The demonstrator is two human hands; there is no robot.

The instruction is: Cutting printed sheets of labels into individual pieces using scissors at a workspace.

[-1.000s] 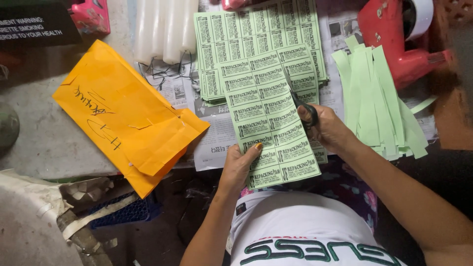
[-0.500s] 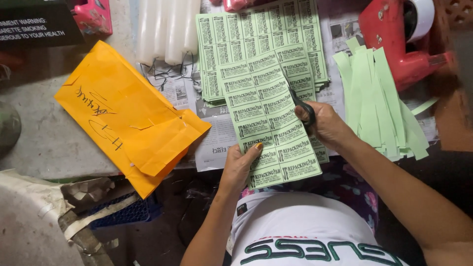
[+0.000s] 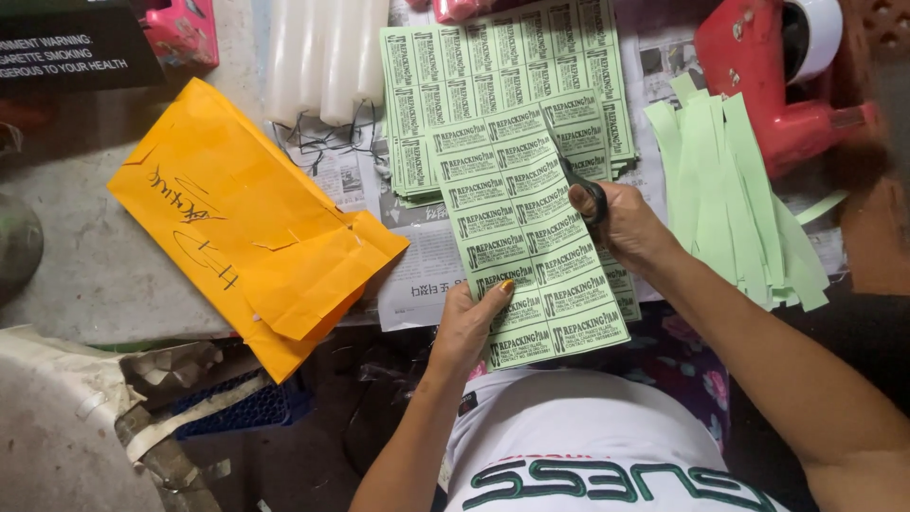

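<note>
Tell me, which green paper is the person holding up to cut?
The two-column sheet of green labels, pinched by the left hand while the right hand works scissors. The wider sheets and cut strips lie untouched on the table.

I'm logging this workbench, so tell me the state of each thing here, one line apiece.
Left hand: gripping the label sheet's lower edge.
Right hand: holding scissors.
Scissors: blades at the sheet's right edge.
Label sheet: held up, uncut.
Label stack: lying flat.
Green strips: cut, piled.
Orange envelope: creased, torn.
</note>
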